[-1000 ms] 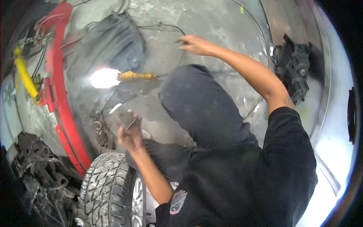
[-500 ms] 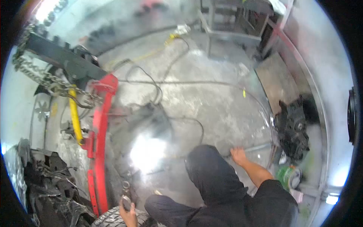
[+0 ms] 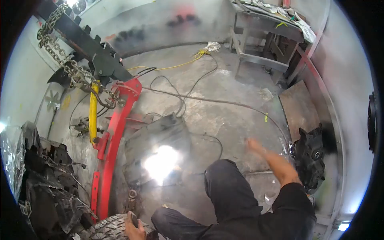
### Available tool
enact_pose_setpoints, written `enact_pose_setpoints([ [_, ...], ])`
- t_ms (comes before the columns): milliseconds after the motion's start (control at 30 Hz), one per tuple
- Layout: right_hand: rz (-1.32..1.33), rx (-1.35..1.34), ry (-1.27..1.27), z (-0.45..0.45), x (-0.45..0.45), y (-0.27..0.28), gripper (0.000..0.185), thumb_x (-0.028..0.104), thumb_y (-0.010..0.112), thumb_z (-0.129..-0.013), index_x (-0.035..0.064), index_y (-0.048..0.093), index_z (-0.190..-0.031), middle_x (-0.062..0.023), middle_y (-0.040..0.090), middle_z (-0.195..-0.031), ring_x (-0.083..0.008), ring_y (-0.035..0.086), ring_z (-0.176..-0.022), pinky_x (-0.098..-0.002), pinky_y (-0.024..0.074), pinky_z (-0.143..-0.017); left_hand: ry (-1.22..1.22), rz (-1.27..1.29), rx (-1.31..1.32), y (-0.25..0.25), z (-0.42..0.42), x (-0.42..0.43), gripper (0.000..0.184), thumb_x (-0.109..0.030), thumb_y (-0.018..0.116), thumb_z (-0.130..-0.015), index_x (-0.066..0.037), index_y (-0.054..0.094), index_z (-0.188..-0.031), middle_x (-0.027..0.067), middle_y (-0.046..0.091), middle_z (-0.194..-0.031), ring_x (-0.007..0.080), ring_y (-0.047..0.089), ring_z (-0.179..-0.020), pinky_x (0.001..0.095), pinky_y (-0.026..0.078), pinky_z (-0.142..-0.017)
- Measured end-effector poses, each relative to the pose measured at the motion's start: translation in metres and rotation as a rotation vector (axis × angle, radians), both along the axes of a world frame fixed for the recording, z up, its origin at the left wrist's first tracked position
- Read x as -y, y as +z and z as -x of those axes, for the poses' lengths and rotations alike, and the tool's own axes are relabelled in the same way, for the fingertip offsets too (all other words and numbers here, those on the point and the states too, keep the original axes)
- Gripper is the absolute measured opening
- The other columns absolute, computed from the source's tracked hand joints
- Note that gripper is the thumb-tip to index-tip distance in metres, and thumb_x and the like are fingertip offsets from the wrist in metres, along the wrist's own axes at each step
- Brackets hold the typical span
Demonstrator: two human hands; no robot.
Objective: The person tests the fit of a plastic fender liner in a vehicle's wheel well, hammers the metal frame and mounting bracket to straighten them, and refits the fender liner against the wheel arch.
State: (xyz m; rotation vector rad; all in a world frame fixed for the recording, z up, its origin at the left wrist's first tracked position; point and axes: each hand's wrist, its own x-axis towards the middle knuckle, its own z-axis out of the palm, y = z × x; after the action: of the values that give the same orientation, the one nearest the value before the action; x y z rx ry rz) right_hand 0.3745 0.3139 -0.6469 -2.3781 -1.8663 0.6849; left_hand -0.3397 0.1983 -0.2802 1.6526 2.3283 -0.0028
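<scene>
My left hand is low in the view, beside a tyre. Its fingers are closed around a small dark piece with a rounded end, whose kind I cannot make out. My right hand is raised over the concrete floor to the right of my knee and smeared by motion, so its grip does not show. Below that forearm a thin grey bar lies along the floor. A bright lamp glare covers part of a dark flat panel in front of me.
A red steel post with a yellow cylinder and hanging chain stands left. Crumpled dark car parts lie beside it. Cables cross the floor. At right are a black part and a brown board; a workbench stands behind.
My right hand has come away from the grey bar and moved up the view. The left hand keeps its dark piece near the tyre. The camera view has shifted, so the scene sits farther right.
</scene>
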Motion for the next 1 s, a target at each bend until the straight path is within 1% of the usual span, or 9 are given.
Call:
enact_pose_setpoints([
  [33, -0.361, 0.071, -0.013, -0.023, -0.048, 0.011, 0.041, 0.038, 0.063, -0.095, 0.0045, 0.065, -0.119, -0.0258, 0.070, -0.106, -0.0421, 0.069, -0.099, -0.0517, 0.0537, -0.083, -0.058, -0.013, 0.036, -0.003, 0.003, 0.002, 0.066, -0.026, 0.072, -0.089, -0.014, 0.050, -0.151, 0.0303, 0.060, -0.135, 0.0438, 0.062, -0.119, 0.0484, 0.048, -0.098],
  [100, -0.538, 0.105, -0.098, -0.059, -0.162, 0.122, 0.032, 0.036, 0.061, -0.099, 0.0035, 0.061, -0.105, -0.0273, 0.067, -0.094, -0.0418, 0.065, -0.083, -0.0526, 0.0496, -0.074, -0.174, -0.050, 0.103, -0.015, 0.011, 0.005, 0.073, -0.026, 0.074, -0.088, -0.015, 0.045, -0.154, 0.0297, 0.060, -0.135, 0.0413, 0.062, -0.120, 0.0479, 0.047, -0.100],
  [167, -0.953, 0.080, -0.205, -0.075, -0.259, 0.246, 0.042, 0.037, 0.062, -0.098, 0.0018, 0.063, -0.121, -0.0299, 0.069, -0.110, -0.0466, 0.066, -0.104, -0.0524, 0.0513, -0.084, -0.102, -0.098, 0.105, -0.014, -0.002, 0.001, 0.065, -0.011, 0.072, -0.087, -0.002, 0.048, -0.147, 0.0273, 0.059, -0.136, 0.0419, 0.059, -0.123, 0.0453, 0.045, -0.105],
  [200, -0.754, -0.042, -0.385, -0.038, -0.261, 0.363, 0.046, 0.036, 0.062, -0.097, 0.0012, 0.062, -0.128, -0.0319, 0.067, -0.117, -0.0485, 0.063, -0.114, -0.0523, 0.0509, -0.091, -0.063, -0.122, 0.102, -0.011, -0.007, 0.000, 0.060, -0.004, 0.071, -0.087, 0.004, 0.050, -0.143, 0.0261, 0.058, -0.136, 0.0421, 0.057, -0.125, 0.0440, 0.044, -0.108],
  [333, -1.301, 0.413, -0.291, -0.112, -0.381, 0.457, 0.041, 0.039, 0.054, -0.101, 0.0038, 0.059, -0.122, -0.0299, 0.068, -0.107, -0.0490, 0.065, -0.105, -0.0573, 0.0512, -0.091, -0.078, -0.370, 0.050, -0.023, 0.019, 0.017, 0.055, -0.007, 0.069, -0.088, 0.005, 0.053, -0.139, 0.0293, 0.058, -0.133, 0.0464, 0.056, -0.125, 0.0460, 0.042, -0.109],
  [400, -1.116, 0.505, -0.272, -0.115, -0.394, 0.502, 0.039, 0.037, 0.050, -0.103, 0.0048, 0.057, -0.125, -0.0314, 0.064, -0.113, -0.0493, 0.064, -0.108, -0.0577, 0.0514, -0.091, -0.071, -0.414, -0.142, -0.028, 0.037, 0.043, 0.052, -0.009, 0.069, -0.089, 0.005, 0.054, -0.137, 0.0288, 0.060, -0.132, 0.0470, 0.056, -0.124, 0.0472, 0.042, -0.108],
  [433, -1.054, 0.542, -0.275, -0.125, -0.408, 0.511, 0.041, 0.038, 0.050, -0.103, 0.0071, 0.057, -0.129, -0.0311, 0.064, -0.111, -0.0479, 0.062, -0.111, -0.0571, 0.0505, -0.093, -0.016, -0.367, -0.050, 0.026, -0.011, 0.031, 0.052, -0.013, 0.069, -0.090, 0.005, 0.055, -0.137, 0.0300, 0.059, -0.134, 0.0480, 0.054, -0.127, 0.0473, 0.042, -0.109],
  [633, -0.601, 0.490, -0.267, -0.188, -0.480, 0.547, 0.046, 0.033, 0.045, -0.102, 0.0081, 0.059, -0.138, -0.0220, 0.061, -0.136, -0.0415, 0.060, -0.124, -0.0526, 0.0469, -0.104, 0.351, -0.555, -0.099, 0.056, -0.005, 0.062, 0.053, -0.019, 0.070, -0.093, 0.007, 0.057, -0.137, 0.0291, 0.063, -0.132, 0.0415, 0.060, -0.124, 0.0459, 0.045, -0.107],
  [1000, -0.914, 0.281, -0.225, -0.183, -0.543, 0.562, 0.038, 0.031, 0.050, -0.100, 0.0075, 0.060, -0.128, -0.0191, 0.062, -0.126, -0.0365, 0.060, -0.115, -0.0491, 0.0475, -0.099, 0.317, -0.770, 0.069, 0.071, -0.005, 0.055, 0.046, -0.017, 0.072, -0.090, 0.004, 0.061, -0.130, 0.0251, 0.068, -0.122, 0.0406, 0.066, -0.114, 0.0421, 0.050, -0.098],
])
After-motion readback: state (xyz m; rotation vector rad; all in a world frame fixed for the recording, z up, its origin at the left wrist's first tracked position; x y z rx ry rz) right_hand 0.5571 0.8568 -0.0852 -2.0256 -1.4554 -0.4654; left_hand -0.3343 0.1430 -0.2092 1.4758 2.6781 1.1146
